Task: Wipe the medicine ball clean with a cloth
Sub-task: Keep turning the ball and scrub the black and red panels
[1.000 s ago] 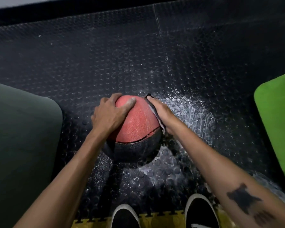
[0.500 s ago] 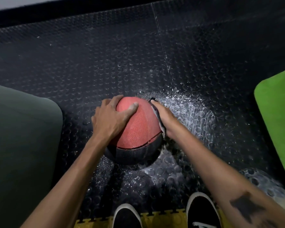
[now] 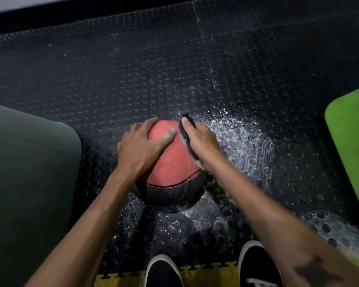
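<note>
The medicine ball (image 3: 171, 160), red on top and black on the lower part, sits on the black studded floor mat (image 3: 133, 79) just ahead of your feet. Your left hand (image 3: 142, 146) lies spread over its upper left side, fingers straight and thumb pressed on the red panel, gripping nothing. Your right hand (image 3: 199, 141) presses a dark cloth (image 3: 186, 135) against the ball's upper right side; the fingers lie flat along the cloth, which shows as a thin strip between your palm and the ball. White powder (image 3: 243, 139) is scattered over the mat to the right of the ball and in front of it. A dark green mat (image 3: 29, 172) lies to the left, a bright green mat (image 3: 352, 141) to the right. Your black shoes (image 3: 164, 272) stand at a yellow edge strip (image 3: 120, 279).
</note>
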